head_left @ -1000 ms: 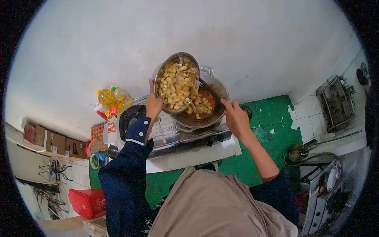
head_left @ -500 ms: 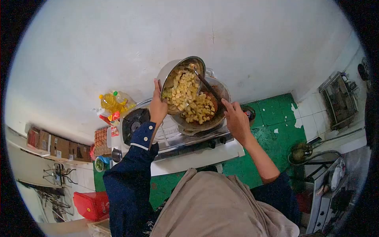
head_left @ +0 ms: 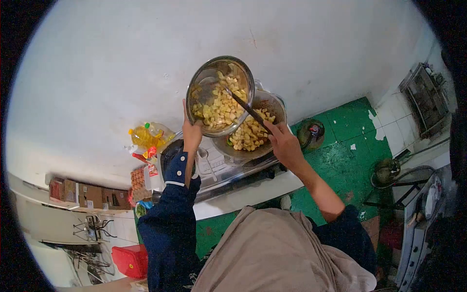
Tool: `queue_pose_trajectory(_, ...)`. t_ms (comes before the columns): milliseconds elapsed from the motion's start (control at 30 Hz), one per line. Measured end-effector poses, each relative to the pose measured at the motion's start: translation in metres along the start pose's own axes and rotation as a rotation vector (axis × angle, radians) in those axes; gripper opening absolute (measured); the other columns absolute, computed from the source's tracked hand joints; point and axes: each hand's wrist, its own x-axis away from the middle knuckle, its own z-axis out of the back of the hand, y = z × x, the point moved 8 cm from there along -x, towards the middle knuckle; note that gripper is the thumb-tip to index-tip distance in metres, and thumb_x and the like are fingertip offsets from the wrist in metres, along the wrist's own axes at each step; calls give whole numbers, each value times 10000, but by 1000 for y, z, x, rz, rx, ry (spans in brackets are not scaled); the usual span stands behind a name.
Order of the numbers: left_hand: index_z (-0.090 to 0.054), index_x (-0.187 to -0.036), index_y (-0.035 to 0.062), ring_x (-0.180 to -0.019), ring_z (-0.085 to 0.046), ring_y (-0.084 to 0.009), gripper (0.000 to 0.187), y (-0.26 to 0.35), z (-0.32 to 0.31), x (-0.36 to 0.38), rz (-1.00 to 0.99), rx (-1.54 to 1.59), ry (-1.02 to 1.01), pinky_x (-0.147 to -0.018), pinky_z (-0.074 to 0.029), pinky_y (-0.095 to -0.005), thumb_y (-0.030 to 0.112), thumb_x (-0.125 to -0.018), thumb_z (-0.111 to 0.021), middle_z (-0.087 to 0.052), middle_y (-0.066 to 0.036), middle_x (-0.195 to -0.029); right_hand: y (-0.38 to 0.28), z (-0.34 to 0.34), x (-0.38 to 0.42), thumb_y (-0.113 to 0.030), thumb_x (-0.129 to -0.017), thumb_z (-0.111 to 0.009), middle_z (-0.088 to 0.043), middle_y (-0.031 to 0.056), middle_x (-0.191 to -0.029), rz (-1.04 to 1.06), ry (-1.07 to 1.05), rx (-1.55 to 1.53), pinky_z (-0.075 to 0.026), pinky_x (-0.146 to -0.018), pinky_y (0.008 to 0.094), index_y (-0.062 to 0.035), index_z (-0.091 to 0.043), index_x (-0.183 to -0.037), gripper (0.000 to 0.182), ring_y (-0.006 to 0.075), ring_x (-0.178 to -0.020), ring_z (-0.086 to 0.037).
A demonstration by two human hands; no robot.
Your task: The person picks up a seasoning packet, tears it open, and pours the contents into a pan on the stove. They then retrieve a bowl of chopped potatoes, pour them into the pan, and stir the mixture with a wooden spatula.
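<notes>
My left hand [head_left: 191,132] grips the rim of a steel bowl [head_left: 205,82], tilted beside and partly above the wok. Pale yellow diced pieces, perhaps potato, [head_left: 221,109] lie in the bowl. My right hand [head_left: 286,147] is closed around the dark handle of a spatula [head_left: 249,111]. Its tip reaches into the bowl among the pieces; the blade is mostly hidden. Below, the wok [head_left: 275,110] on the stove holds a heap of the same cubes [head_left: 252,135], with a reddish-brown coating on its inner wall.
A metal spoon [head_left: 208,163] lies on the stovetop [head_left: 228,170]. Oil bottles [head_left: 142,137] and eggs [head_left: 138,179] stand at the left. To the right, a gas cylinder [head_left: 311,132] rests on the green floor [head_left: 335,160]. The wall [head_left: 311,53] rises close behind the stove.
The bowl has swung up and back, its opening now facing me more, with fewer cubes in it. The heap in the wok has grown. The spatula still reaches into the bowl.
</notes>
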Motion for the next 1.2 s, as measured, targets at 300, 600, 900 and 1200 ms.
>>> queue_pose_trajectory(300, -477, -1187, -23, -1003, -560, -221, 450, -2, 8, -2, -54, 77, 73, -886, -426, -316, -11, -738, -505, -582, -130, -1124, 10, -3, 13, -56, -810, -565, -531, 123, -930, 123, -66, 70, -510, -630, 401, -152, -505, -1227, 432, 313, -755, -596)
queue_pose_trajectory(600, -85, -1460, 173, -1151, -504, -245, 864, 27, 6, 8, 4, -68, 18, -963, -381, -296, -131, -722, -414, -488, -173, -1290, -7, -3, 2, -56, -795, -575, -550, 108, -928, 178, -19, 59, -523, -608, 393, -180, -532, -1204, 430, 301, -766, -610)
queue_pose_trajectory(900, -47, -1458, 181, -1238, -431, -257, 842, 37, 3, 11, -127, -52, 51, -979, -368, -291, -143, -783, -430, -327, -142, -1431, 17, 22, 4, -33, -833, -536, -540, 139, -944, 112, 101, -59, -503, -623, 406, -161, -509, -1235, 423, 318, -762, -592)
queue_pose_trajectory(1200, -29, -1457, 183, -1248, -423, -264, 805, 45, -1, 9, -156, -85, 80, -985, -366, -311, -53, -817, -457, -299, -129, -1447, 36, -22, 8, -42, -850, -526, -516, 167, -995, -49, -16, 59, -490, -634, 436, -146, -461, -1269, 437, 350, -789, -584)
